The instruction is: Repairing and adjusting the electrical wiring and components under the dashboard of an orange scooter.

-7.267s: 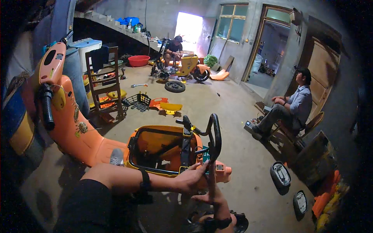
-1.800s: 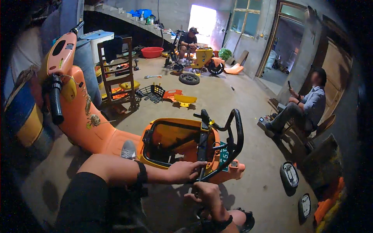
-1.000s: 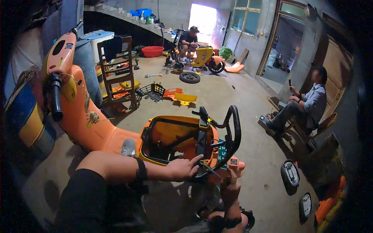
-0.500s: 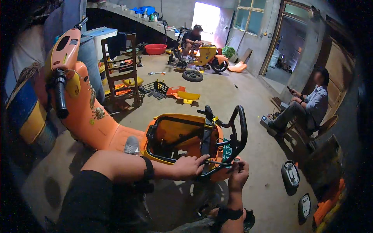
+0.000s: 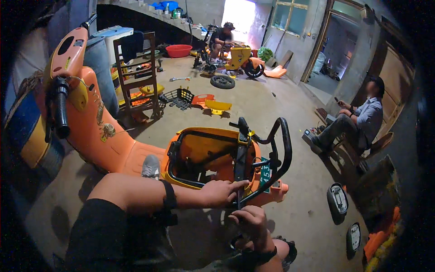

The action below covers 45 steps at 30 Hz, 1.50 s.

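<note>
The orange electric scooter body (image 5: 123,152) stands before me, its seat opening bared to a yellow-rimmed compartment (image 5: 164,173). My left hand (image 5: 219,193) rests at the compartment's near rear corner, index finger stretched along the black frame and the other fingers curled at the upper end of a slim dark rod-like tool (image 5: 239,199). Just below, my right hand (image 5: 252,221) is closed round the tool's lower end. The tool's exact kind and the part it meets are hidden by my fingers. A black tubular rear rail (image 5: 286,149) arches beside a green plate (image 5: 264,170).
Farther off, a person (image 5: 222,41) works at another yellow scooter (image 5: 239,58). A loose wheel (image 5: 222,81), black basket (image 5: 179,97) and yellow panel (image 5: 218,106) lie on the floor. Another person (image 5: 367,109) sits at right, near two pale-lined dark oval parts (image 5: 338,201). A wooden chair (image 5: 136,79) stands left.
My right hand has swung down and toward me from beside the rear rail, turning the tool from nearly level to upright in view. My left hand stays at the same corner.
</note>
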Each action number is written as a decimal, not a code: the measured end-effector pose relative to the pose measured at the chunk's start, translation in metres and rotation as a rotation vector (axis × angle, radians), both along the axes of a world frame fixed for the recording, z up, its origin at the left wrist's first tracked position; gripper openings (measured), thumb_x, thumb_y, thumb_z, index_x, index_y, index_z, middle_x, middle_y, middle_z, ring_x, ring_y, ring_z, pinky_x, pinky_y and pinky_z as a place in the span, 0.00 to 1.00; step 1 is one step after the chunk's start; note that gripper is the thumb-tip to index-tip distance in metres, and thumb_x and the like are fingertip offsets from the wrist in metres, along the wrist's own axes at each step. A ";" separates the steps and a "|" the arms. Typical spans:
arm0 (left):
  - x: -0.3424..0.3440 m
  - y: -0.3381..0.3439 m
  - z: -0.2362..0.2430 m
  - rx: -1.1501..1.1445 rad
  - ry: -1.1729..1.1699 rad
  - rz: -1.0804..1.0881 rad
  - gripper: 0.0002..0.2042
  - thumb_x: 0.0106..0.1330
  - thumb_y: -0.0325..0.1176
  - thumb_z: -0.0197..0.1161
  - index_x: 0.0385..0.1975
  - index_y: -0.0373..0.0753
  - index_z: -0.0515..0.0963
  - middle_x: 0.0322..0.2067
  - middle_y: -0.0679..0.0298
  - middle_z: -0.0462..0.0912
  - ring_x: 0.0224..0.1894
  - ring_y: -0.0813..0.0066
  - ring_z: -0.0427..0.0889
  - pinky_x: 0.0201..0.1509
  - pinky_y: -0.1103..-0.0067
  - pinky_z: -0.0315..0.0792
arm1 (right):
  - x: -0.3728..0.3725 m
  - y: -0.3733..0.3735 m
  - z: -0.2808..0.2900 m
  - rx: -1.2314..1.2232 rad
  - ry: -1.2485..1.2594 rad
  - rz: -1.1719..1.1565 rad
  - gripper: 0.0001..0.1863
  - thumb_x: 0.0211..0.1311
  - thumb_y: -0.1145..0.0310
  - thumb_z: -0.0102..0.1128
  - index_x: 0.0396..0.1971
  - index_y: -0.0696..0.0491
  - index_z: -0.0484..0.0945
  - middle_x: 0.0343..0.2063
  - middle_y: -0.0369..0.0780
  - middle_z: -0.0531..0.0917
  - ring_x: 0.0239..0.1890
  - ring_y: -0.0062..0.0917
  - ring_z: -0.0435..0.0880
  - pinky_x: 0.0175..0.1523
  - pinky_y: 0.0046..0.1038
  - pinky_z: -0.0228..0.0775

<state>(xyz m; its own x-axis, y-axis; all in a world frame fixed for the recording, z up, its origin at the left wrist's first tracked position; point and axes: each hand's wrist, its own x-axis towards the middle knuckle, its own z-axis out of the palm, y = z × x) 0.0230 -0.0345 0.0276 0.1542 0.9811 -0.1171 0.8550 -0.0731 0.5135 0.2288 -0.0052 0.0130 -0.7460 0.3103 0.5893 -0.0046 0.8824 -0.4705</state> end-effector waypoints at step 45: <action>-0.006 0.021 -0.019 -0.073 -0.361 0.244 0.28 0.71 0.54 0.43 0.69 0.56 0.51 0.46 0.46 0.80 0.50 0.47 0.78 0.56 0.62 0.69 | -0.003 -0.023 -0.006 -0.161 -0.019 -0.300 0.12 0.63 0.69 0.55 0.20 0.57 0.72 0.15 0.46 0.71 0.18 0.42 0.73 0.22 0.37 0.62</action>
<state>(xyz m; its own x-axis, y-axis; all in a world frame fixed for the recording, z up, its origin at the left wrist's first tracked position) 0.0175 -0.0140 0.0081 -0.0371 0.9850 -0.1685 0.6078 0.1561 0.7786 0.2254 -0.0286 0.0071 -0.6179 0.6055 0.5016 0.2540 0.7575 -0.6014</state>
